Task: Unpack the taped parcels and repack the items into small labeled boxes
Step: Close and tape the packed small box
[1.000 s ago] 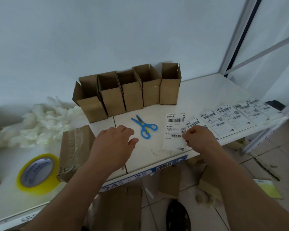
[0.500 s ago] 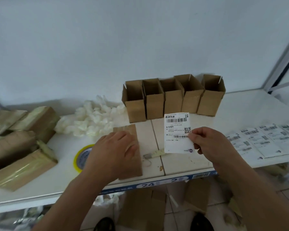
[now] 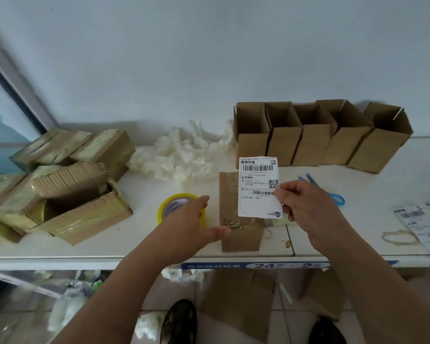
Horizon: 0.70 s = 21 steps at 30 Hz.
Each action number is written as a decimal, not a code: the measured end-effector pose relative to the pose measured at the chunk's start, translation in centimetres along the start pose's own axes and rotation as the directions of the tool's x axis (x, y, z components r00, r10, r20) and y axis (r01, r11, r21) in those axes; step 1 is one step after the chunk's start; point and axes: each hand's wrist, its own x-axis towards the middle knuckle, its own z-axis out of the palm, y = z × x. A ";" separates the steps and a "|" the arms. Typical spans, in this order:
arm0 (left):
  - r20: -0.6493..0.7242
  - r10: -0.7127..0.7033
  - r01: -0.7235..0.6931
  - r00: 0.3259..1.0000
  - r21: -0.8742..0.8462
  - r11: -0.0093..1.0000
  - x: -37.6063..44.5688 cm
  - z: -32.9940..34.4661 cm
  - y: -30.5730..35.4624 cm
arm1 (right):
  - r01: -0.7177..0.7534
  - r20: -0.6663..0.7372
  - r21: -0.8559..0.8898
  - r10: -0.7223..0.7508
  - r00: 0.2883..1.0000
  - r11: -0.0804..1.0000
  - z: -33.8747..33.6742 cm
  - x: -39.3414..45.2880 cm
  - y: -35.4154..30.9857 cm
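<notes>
The right hand (image 3: 305, 207) pinches a label (image 3: 258, 187) by its right edge between thumb and curled fingers, holding it upright, printed side to the camera, above a closed box (image 3: 238, 219). The right forearm runs from the lower right corner up to the hand. The left hand (image 3: 191, 227) is spread flat, palm down, fingers straight and slightly parted, the thumb reaching toward the left side of the box; whether it touches cannot be told. This hand covers part of a tape roll (image 3: 176, 207), yellow-rimmed, lying flat just left of the box. The left forearm rises from the bottom centre.

The box stands near the front edge of a white shelf (image 3: 134, 244), its top crossed with clear tape. Behind it, against the wall, five open boxes (image 3: 318, 142) stand in a row, touching side to side. Left of the row lies a heap of white padding (image 3: 184, 155). At the far left sit the taped parcels (image 3: 67, 184), piled together, the front one torn open. Blue scissors (image 3: 330, 192) lie right of the right hand, partly hidden by it. A strip of further labels (image 3: 422, 219) lies at the right edge, with a loop of peeled tape (image 3: 399, 237) beside it. Flattened cardboard (image 3: 238, 301) lies on the floor below the shelf.
</notes>
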 end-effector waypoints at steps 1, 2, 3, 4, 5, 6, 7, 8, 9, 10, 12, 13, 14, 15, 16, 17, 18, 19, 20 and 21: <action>0.016 -0.002 0.002 1.000 -0.004 1.000 0.1 0.0 -0.2 | 0.004 0.007 -0.012 -0.004 1.000 1.000 0.5 0.2 0.0; 0.030 -0.007 0.007 1.000 -0.010 1.000 0.2 0.0 -0.3 | 0.009 0.015 -0.031 -0.008 1.000 0.999 0.9 0.3 0.0; 0.041 -0.011 0.012 0.999 -0.016 1.000 0.2 0.0 -0.3 | 0.015 0.023 -0.055 -0.014 1.000 0.998 1.3 0.4 -0.1; 0.051 -0.016 0.017 0.999 -0.017 1.000 0.3 0.1 -0.3 | 0.025 0.028 -0.086 -0.022 0.999 0.996 1.6 0.4 -0.1; 0.060 -0.016 0.017 0.998 -0.011 1.000 0.4 0.1 -0.3 | 0.036 0.028 -0.120 -0.033 0.999 0.992 2.0 0.5 -0.2; 0.069 -0.018 0.018 0.997 0.000 1.000 0.4 0.1 -0.3 | 0.048 0.026 -0.153 -0.045 0.999 0.987 2.3 0.6 -0.2; 0.074 -0.017 0.017 0.997 0.010 1.000 0.5 0.2 -0.3 | 0.058 0.022 -0.176 -0.055 0.998 0.983 2.5 0.7 -0.2; 0.078 -0.017 0.016 0.997 0.018 1.000 0.6 0.2 -0.3 | 0.064 0.019 -0.189 -0.062 0.998 0.980 2.8 0.8 -0.2; 0.081 -0.017 0.015 0.997 0.025 1.000 0.6 0.2 -0.3 | 0.065 0.016 -0.192 -0.063 0.998 0.979 3.0 0.8 -0.2; 0.085 -0.018 0.015 0.996 0.033 0.999 0.7 0.3 -0.3 | 0.063 0.014 -0.195 -0.061 0.998 0.979 3.1 0.9 -0.1; 0.090 -0.022 0.018 0.996 0.046 0.999 0.9 0.4 -0.2 | 0.063 0.014 -0.204 -0.061 0.998 0.977 3.3 1.0 0.0; 0.091 -0.026 0.022 0.996 0.046 0.999 1.0 0.4 -0.2 | 0.062 0.016 -0.206 -0.060 0.998 0.977 3.3 1.1 0.0; 0.092 -0.029 0.025 0.995 0.043 0.999 1.1 0.4 -0.1 | 0.059 0.016 -0.205 -0.057 0.998 0.977 3.4 1.1 0.0; 0.094 -0.029 0.025 0.995 0.041 0.999 1.1 0.5 0.0 | 0.055 0.015 -0.203 -0.053 0.998 0.978 3.4 1.2 0.1; 0.097 -0.026 0.022 0.995 0.042 0.999 1.2 0.6 0.1 | 0.051 0.013 -0.204 -0.049 0.999 0.978 3.4 1.2 0.2; 0.100 -0.022 0.018 0.995 0.044 0.999 1.2 0.6 0.1 | 0.048 0.012 -0.208 -0.047 0.999 0.977 3.4 1.2 0.2; 0.105 -0.020 0.015 0.994 0.047 0.999 1.3 0.7 0.2 | 0.048 0.010 -0.213 -0.047 0.999 0.976 3.4 1.2 0.3; 0.111 -0.018 0.013 0.994 0.048 0.999 1.3 0.7 0.2 | 0.052 0.010 -0.217 -0.051 0.999 0.975 3.4 1.2 0.4; 0.118 -0.016 0.011 0.993 0.048 0.999 1.3 0.6 0.3 | 0.058 0.011 -0.222 -0.057 0.998 0.973 3.3 1.2 0.4; 0.120 -0.011 0.005 0.993 0.046 0.999 1.3 0.6 0.4 | 0.063 0.012 -0.228 -0.062 0.998 0.972 3.2 1.2 0.4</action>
